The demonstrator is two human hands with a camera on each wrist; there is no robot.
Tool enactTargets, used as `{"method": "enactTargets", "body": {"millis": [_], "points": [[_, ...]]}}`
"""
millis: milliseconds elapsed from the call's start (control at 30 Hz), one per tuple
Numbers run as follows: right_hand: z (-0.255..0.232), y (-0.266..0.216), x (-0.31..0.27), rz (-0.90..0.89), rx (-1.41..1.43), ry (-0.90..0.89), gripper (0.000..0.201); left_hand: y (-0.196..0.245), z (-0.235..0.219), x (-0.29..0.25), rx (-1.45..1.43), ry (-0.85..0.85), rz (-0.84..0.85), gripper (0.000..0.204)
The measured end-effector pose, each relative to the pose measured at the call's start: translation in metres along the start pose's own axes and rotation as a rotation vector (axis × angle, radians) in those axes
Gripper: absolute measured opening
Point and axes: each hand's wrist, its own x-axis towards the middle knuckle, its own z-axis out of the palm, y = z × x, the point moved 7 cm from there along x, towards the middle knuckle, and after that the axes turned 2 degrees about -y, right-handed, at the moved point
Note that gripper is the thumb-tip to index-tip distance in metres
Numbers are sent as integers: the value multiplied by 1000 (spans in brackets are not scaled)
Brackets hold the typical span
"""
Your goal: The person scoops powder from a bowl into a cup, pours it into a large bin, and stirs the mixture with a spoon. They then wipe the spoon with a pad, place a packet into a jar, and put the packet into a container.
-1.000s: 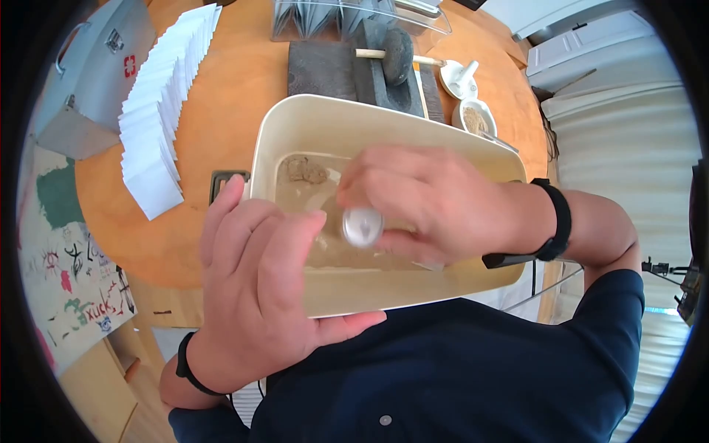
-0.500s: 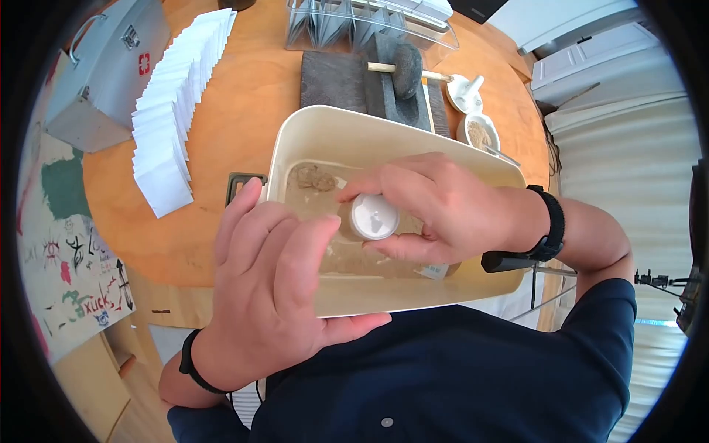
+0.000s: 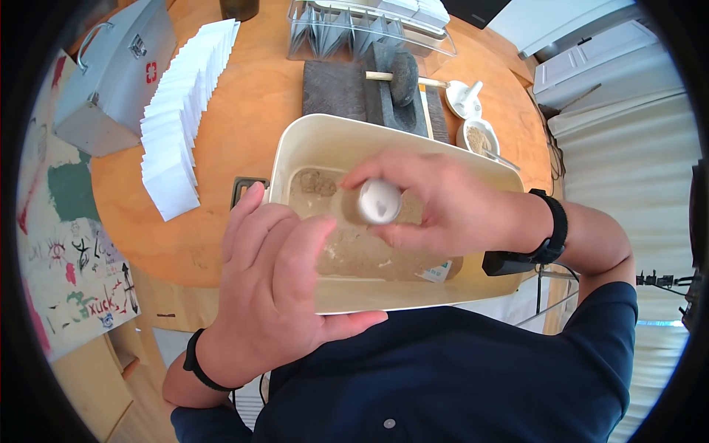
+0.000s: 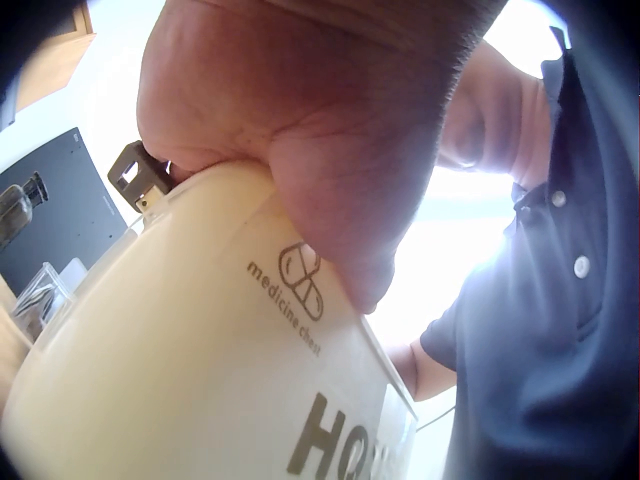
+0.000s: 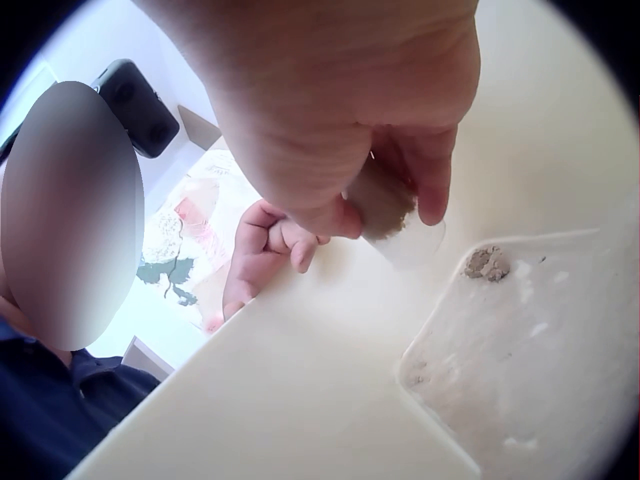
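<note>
My right hand (image 3: pixel 461 207) holds a small jar (image 3: pixel 380 201) between thumb and fingers, over the inside of a cream medicine chest box (image 3: pixel 391 299). The jar's round white end faces up in the head view. Brown powder (image 5: pixel 383 205) shows in the jar in the right wrist view, with a clear part below it. My left hand (image 3: pixel 269 273) grips the box's left corner, thumb along the outside of the near wall. Inside the box lie a clump of brown powder (image 3: pixel 317 182), scattered dust and a small printed label (image 3: pixel 438 272).
White paper packets (image 3: pixel 177 118) overlap in a row on the wooden table (image 3: pixel 258 74). A metal case (image 3: pixel 122 74) stands left. Behind the box are a stone grinder (image 3: pixel 402 81), a dark slab (image 3: pixel 332 88), a white bowl of powder (image 3: pixel 478 138) and a clear rack of envelopes (image 3: pixel 347 33).
My right hand and the jar have shifted away from the near wall, blurred by motion. More of the printed label shows. The left hand keeps its grip while the whole view has shifted slightly.
</note>
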Motion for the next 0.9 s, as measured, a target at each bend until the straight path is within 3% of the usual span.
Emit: {"method": "enactTargets", "body": {"millis": [167,233,367,467,533,633,700,767,900], "points": [[35,-13,-7,-172,-35,-99,34,0,-1,0,1,43,20,97],[44,-23,-11,-232,5,-234,28,0,0,-1,26,26,17,101],[27,-11,-5,-115,-57,-52,22,1,-1,1,35,46,8,101],[34,-16,-11,-176,39,-190,21,0,1,0,15,13,-6,102],[36,-7,-12,-87,40,-270,36,-2,1,1,10,13,-14,103],[36,-14,-14,-159,-190,-254,37,-4,2,0,-3,-15,-39,103],[30,-11,-13,-141,-148,-151,36,-2,1,0,9,-18,-31,103],[37,-18,-16,-160,65,-310,37,-3,1,1,26,-16,-28,103],[36,-6,-15,-80,-10,-273,36,-2,1,-1,41,-14,-25,104]]}}
